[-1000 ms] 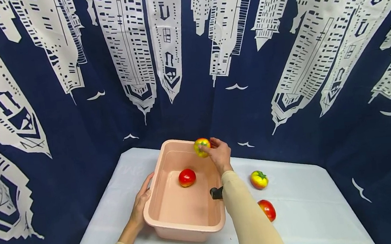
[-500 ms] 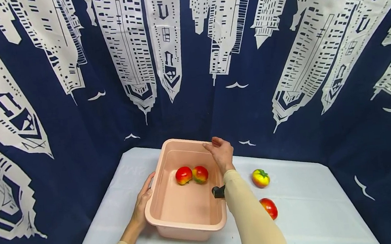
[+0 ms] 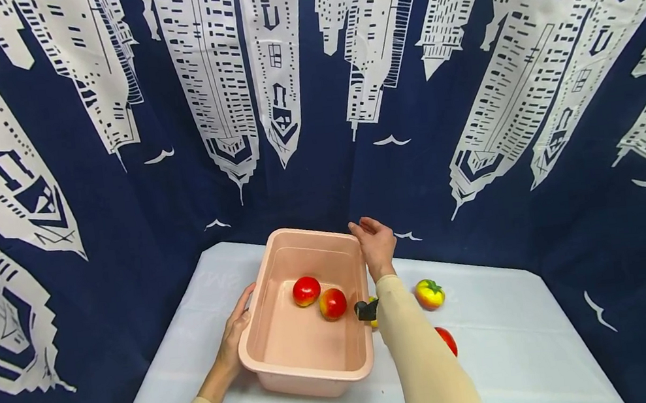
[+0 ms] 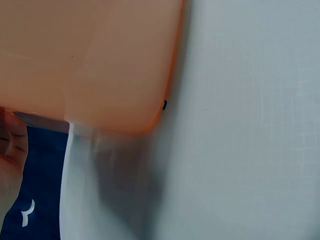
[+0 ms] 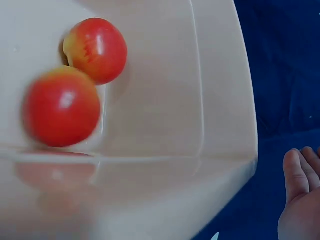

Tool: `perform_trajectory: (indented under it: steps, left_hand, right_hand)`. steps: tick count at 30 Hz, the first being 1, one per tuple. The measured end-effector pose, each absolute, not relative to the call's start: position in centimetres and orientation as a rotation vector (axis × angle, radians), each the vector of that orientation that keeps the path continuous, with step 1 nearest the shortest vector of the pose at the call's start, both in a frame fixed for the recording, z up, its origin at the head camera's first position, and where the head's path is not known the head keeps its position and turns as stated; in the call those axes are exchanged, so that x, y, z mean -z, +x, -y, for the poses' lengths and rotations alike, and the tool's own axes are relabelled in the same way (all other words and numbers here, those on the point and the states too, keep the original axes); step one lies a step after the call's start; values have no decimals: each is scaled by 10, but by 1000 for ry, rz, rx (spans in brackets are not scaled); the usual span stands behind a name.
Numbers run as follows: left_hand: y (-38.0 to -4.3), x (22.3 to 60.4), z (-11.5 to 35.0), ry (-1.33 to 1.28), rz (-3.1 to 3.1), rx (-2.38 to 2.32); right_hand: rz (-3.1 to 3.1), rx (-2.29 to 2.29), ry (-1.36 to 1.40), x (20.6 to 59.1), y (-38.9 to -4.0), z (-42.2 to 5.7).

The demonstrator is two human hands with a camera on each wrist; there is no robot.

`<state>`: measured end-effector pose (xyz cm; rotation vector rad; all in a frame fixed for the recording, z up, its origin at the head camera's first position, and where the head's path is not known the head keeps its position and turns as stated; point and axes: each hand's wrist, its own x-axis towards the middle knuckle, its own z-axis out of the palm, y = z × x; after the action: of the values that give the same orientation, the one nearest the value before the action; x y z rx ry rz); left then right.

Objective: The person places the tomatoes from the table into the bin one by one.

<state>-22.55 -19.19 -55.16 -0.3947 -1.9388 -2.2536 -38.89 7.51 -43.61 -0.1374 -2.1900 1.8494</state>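
Observation:
A pink basin (image 3: 295, 247) stands on the white table, holding two red-and-yellow tomatoes: one (image 3: 306, 291) toward the middle and another (image 3: 332, 304) to its right. The right wrist view shows both, a lower tomato (image 5: 62, 107) and an upper tomato (image 5: 96, 51), very close together on the basin floor. My left hand (image 3: 235, 339) rests against the basin's left outer side with its fingers extended; in the left wrist view only part of the hand (image 4: 12, 150) shows, fingertip at the basin's edge. At the basin's back right corner my right hand (image 3: 378, 243) holds nothing, its fingers relaxed.
Right of the basin a yellow tomato with a green top (image 3: 430, 294) lies on the table (image 3: 509, 339). A red tomato (image 3: 447, 341) is partly covered by the right sleeve, and a yellow one (image 3: 373, 314) mostly by the wrist camera. A dark blue skyline-print cloth (image 3: 321, 188) hangs behind.
My right hand released its tomato into the basin, then moved right to the back corner. That tomato rolled toward the front. The left hand stays at the basin's side.

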Motion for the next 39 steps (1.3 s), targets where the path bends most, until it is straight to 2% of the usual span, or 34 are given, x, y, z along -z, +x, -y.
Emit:
perform_trajectory:
  steps: [11,26,39]
  left_hand:
    - [-228,555,188,-350,1939,2236]
    - [-229,551,188,-361,1907,2264]
    - [-226,550,184,-357,1910,2267]
  right_hand:
    - [2166,-1868,-261,435,-389,-93]
    - [2228,-1856,-360,454,-383,-119]
    - [2345,-1803,-497,507,-369,-127]
